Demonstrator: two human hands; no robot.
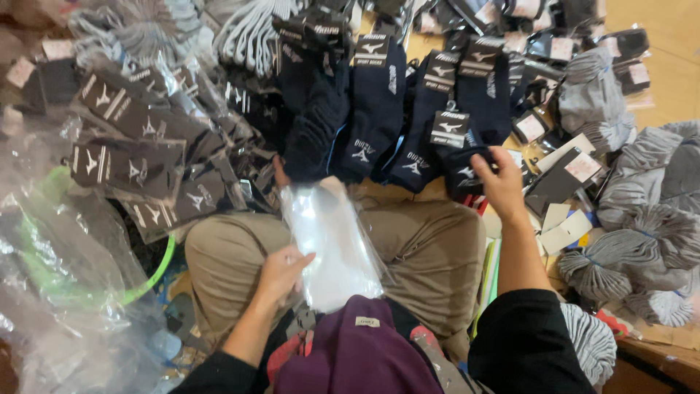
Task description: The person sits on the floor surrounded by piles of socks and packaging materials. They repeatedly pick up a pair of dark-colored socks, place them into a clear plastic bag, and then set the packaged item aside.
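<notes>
On the lap, left hand [281,271] pinches a clear plastic bag [332,244]: light, slippery, floppy; best held at its edge. Right hand [502,182] closes its fingers on a dark sock pair [467,174], soft.

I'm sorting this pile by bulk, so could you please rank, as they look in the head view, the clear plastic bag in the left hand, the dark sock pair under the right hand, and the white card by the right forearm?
1. clear plastic bag, though nearness to the camera enlarges it.
2. dark sock pair, partly hidden by the right hand.
3. white card.
The left hand grips the bag.
</notes>
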